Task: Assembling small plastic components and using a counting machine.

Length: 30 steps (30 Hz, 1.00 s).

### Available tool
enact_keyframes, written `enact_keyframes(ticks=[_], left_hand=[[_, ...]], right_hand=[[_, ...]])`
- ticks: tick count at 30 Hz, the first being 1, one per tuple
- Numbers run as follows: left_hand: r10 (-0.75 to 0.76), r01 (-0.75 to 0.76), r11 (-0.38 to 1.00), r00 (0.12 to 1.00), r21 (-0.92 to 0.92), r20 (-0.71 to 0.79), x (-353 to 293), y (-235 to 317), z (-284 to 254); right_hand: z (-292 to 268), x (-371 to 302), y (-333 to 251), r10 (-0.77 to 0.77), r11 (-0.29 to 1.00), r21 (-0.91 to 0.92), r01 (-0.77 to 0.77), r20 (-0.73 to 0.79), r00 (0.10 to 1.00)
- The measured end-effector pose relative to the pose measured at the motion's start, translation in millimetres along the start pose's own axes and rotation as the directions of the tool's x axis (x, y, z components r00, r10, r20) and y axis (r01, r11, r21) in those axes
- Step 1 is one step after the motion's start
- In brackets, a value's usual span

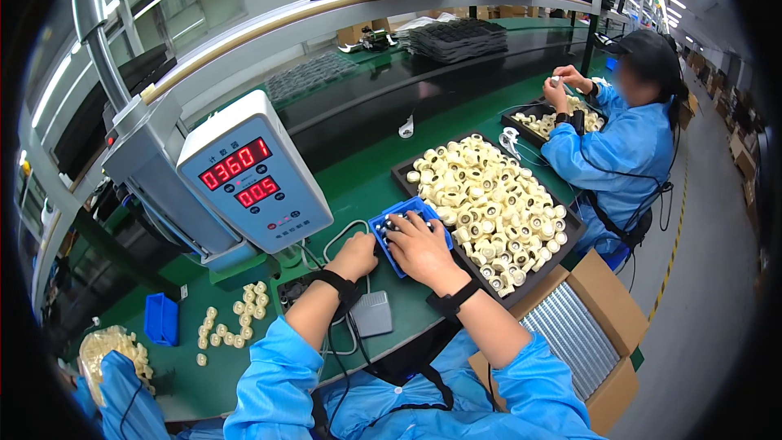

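My right hand reaches into a small blue plastic bin of small dark parts. Its fingers are apart, bent down among these parts. Just left of the bin, my left hand is closed, its fingertips turned away, and I cannot make out what it holds. Right of the bin, a black tray is heaped with cream round plastic wheel-like pieces, many with dark centres. Both wrists wear black bands.
A bench press with a counter box stands left. A grey foot pedal, another blue bin, loose cream pieces and a filled bag lie nearby. A carton of metal rods stands right; a co-worker sits beyond.
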<state>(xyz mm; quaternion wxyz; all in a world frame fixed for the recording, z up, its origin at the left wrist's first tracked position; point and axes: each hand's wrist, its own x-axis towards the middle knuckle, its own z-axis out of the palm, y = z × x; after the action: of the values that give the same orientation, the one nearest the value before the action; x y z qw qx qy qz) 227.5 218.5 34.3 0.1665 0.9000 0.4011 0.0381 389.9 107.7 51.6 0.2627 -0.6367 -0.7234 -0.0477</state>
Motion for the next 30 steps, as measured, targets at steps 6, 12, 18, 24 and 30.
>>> enact_keyframes(ticks=[6,12,18,24,30], left_hand=[[-0.053,0.05,0.996,0.998,-0.079,-0.035,-5.0,6.4,-10.0],[-0.1,0.032,0.965,0.963,-0.261,-0.252,-28.5,19.6,-39.3],[-0.068,-0.092,0.869,0.951,-0.487,-0.302,-30.0,54.6,-46.0],[0.267,-0.285,0.957,0.805,0.049,-0.53,3.6,49.2,-18.2],[0.305,-0.272,0.952,0.811,0.14,-0.5,-14.5,44.1,-20.2]], right_hand=[[-6.1,-15.7,16.4,-0.103,0.982,0.164,0.094,0.047,0.994],[-5.2,0.5,27.3,-0.02,0.932,0.357,0.056,-0.104,0.994],[-16.9,-8.5,19.9,0.163,0.984,0.102,-0.146,-0.176,0.971],[-2.1,-9.0,24.2,0.14,0.974,0.215,-0.077,-0.295,0.945],[-63.7,-114.6,-2.5,0.113,0.881,0.466,0.075,-0.361,0.926]])
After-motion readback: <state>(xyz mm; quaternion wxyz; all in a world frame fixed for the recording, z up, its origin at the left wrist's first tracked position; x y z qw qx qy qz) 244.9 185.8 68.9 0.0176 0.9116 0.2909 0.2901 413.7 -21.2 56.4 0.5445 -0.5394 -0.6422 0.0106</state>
